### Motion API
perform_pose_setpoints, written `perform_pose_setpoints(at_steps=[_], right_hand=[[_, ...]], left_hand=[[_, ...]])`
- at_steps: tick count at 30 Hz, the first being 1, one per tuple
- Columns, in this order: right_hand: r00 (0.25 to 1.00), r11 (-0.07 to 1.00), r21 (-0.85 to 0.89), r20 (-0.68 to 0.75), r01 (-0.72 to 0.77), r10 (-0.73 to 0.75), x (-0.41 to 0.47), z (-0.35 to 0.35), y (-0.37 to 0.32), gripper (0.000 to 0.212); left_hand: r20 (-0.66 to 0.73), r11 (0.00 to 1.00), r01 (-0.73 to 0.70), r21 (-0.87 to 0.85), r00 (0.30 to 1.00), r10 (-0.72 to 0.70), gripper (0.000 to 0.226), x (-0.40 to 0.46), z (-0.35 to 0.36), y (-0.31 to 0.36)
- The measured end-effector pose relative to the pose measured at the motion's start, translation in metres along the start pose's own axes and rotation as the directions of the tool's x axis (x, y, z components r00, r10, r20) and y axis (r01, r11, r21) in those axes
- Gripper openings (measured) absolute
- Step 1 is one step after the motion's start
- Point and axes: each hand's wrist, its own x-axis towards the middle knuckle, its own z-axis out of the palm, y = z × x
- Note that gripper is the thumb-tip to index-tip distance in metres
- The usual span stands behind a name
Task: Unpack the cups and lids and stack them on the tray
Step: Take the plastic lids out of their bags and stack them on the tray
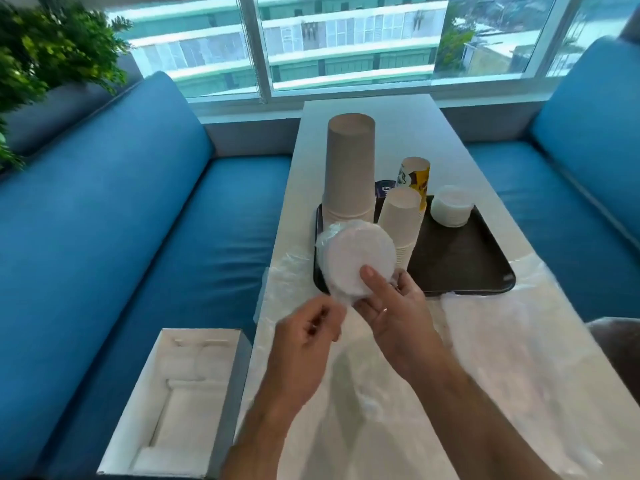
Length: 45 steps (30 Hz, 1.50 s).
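The right hand (394, 317) grips a wrapped stack of lids (358, 259) over the tray's (460, 258) near left corner; the left hand (304, 336) pinches its plastic wrap (337, 299). The printed cup's (414, 174) writing is unreadable.

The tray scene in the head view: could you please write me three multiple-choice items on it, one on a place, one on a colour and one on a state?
1. Where does the unwrapped stack of lids stand?
A. far right corner of the tray
B. on the sofa
C. in the box

2. What colour is the tray?
A. white
B. dark brown-black
C. blue

3. What state is the lid pack in the right hand in?
A. bare
B. stacked on the tray
C. wrapped in clear plastic

Answers: 1 A, it sits on the tray's far right corner; 2 B, the bare surface is dark; 3 C, crinkled film covers it while the left hand pinches at the film's edge.
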Motion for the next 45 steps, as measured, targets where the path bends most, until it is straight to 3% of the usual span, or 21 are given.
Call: perform_pose_setpoints(at_steps=[2, 5, 7, 8, 10, 12, 14, 17, 20, 22, 26, 31, 35, 37, 40, 43, 45], right_hand=[[0.998, 0.998, 0.016, 0.015, -0.058, 0.058, -0.001, -0.002, -0.011, 0.054], [0.993, 0.994, -0.011, 0.05, -0.107, 0.107, 0.0, -0.01, -0.019, 0.066], [0.99, 0.993, 0.002, 0.084, -0.118, 0.117, 0.002, -0.019, -0.024, 0.078], [0.986, 0.991, 0.009, 0.094, -0.137, 0.136, 0.003, -0.024, -0.027, 0.081], [0.975, 0.984, -0.021, 0.134, -0.175, 0.176, 0.002, -0.03, -0.031, 0.081], [0.958, 0.976, -0.133, 0.208, -0.173, 0.198, -0.001, -0.031, -0.033, 0.076], [0.949, 0.964, -0.237, 0.258, -0.117, 0.179, -0.004, -0.032, -0.033, 0.065], [0.968, 0.918, -0.396, 0.224, -0.014, 0.111, -0.007, -0.032, -0.034, 0.059], [0.992, 0.761, -0.647, 0.118, 0.051, 0.033, -0.01, -0.034, -0.036, 0.05], [0.985, 0.674, -0.725, 0.174, 0.139, -0.017, -0.011, -0.037, -0.035, 0.04], [0.929, 0.624, -0.715, 0.365, 0.315, -0.05, -0.009, -0.049, -0.035, 0.038], [0.889, 0.334, -0.861, 0.443, 0.384, 0.119, -0.003, -0.075, -0.045, 0.045], [0.914, 0.241, -0.903, 0.39, 0.356, 0.113, 0.001, -0.086, -0.06, 0.039], [0.936, 0.238, -0.905, 0.347, 0.352, -0.065, -0.001, -0.084, -0.059, 0.028], [0.86, 0.106, -0.892, 0.383, 0.439, -0.338, -0.017, -0.072, -0.053, 0.042], [0.859, -0.078, -0.883, 0.468, 0.463, -0.205, -0.031, -0.048, -0.038, 0.05], [0.828, -0.128, -0.859, 0.512, 0.496, -0.229, -0.03, -0.039, -0.025, 0.038]], left_hand=[[0.121, 0.995, -0.041, 0.094, 0.992, 0.029, 0.018, -0.005, 0.019, 0.003], [0.154, 0.997, -0.021, 0.077, 0.988, 0.009, 0.02, -0.002, 0.026, 0.002], [0.098, 0.986, 0.141, -0.089, 0.986, -0.132, 0.034, 0.003, 0.021, 0.004], [0.091, 0.949, 0.219, -0.226, 0.975, -0.203, 0.052, 0.006, 0.021, 0.004], [0.123, 0.831, 0.331, -0.446, 0.943, -0.31, 0.091, 0.014, 0.02, 0.006], [0.157, 0.732, 0.366, -0.575, 0.927, -0.34, 0.108, 0.022, 0.022, 0.012], [0.12, 0.69, 0.349, -0.634, 0.926, -0.358, 0.104, 0.027, 0.027, 0.018], [0.014, 0.675, 0.274, -0.685, 0.931, -0.365, 0.078, 0.029, 0.036, 0.023], [-0.06, 0.643, 0.209, -0.737, 0.927, -0.37, 0.068, 0.03, 0.038, 0.021], [-0.094, 0.644, 0.206, -0.737, 0.912, -0.399, 0.071, 0.031, 0.039, 0.02], [-0.102, 0.565, 0.199, -0.8, 0.884, -0.457, 0.07, 0.031, 0.04, 0.018], [-0.033, 0.377, 0.182, -0.908, 0.867, -0.497, 0.065, 0.032, 0.032, 0.017], [-0.048, 0.399, 0.187, -0.898, 0.859, -0.51, 0.066, 0.029, 0.039, 0.014], [-0.089, 0.425, 0.161, -0.891, 0.855, -0.51, 0.064, 0.029, 0.042, 0.014], [-0.126, 0.422, 0.117, -0.899, 0.854, -0.506, 0.064, 0.032, 0.044, 0.014], [-0.107, 0.442, 0.15, -0.885, 0.857, -0.504, 0.07, 0.031, 0.051, 0.017], [-0.108, 0.472, 0.174, -0.864, 0.852, -0.513, 0.073, 0.03, 0.056, 0.019]])
